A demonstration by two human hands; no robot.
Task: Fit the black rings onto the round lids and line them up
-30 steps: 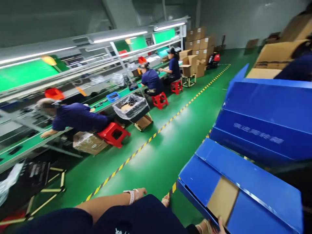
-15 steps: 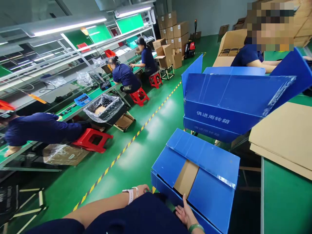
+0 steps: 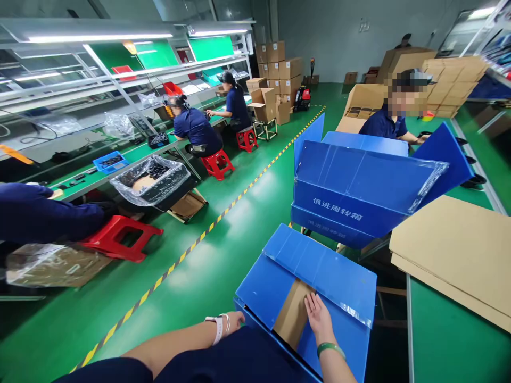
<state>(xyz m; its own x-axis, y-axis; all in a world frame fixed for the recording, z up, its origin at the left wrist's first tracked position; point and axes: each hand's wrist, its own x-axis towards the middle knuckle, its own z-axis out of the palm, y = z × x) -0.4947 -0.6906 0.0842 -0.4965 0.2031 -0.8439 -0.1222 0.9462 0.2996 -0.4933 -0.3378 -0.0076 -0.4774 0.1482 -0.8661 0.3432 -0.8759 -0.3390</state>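
Observation:
A blue corrugated plastic box (image 3: 343, 300) stands right in front of my body. Its top flaps are folded down, and a strip of brown cardboard (image 3: 288, 321) shows in the gap between them. My right hand (image 3: 318, 318), with a green bangle at the wrist, is over the top beside that strip, palm up and fingers stretched out, holding nothing. At the box's near left corner is my left hand (image 3: 235, 321), wearing a white band and a bracelet. Its fingers are mostly hidden, so I cannot tell whether they grip the box.
Beyond stands a larger blue box (image 3: 355, 186) with raised flaps. Flat cardboard sheets (image 3: 455, 255) lie on the green table (image 3: 451, 335) at right. A co-worker (image 3: 383, 125) is behind the larger box. Along the left bench, other people sit on red stools (image 3: 123, 236). A striped floor line (image 3: 191, 250) runs between.
My right hand has moved from the box's near edge up and forward over its top. My left hand stays by the near left corner. The view has turned and levelled somewhat.

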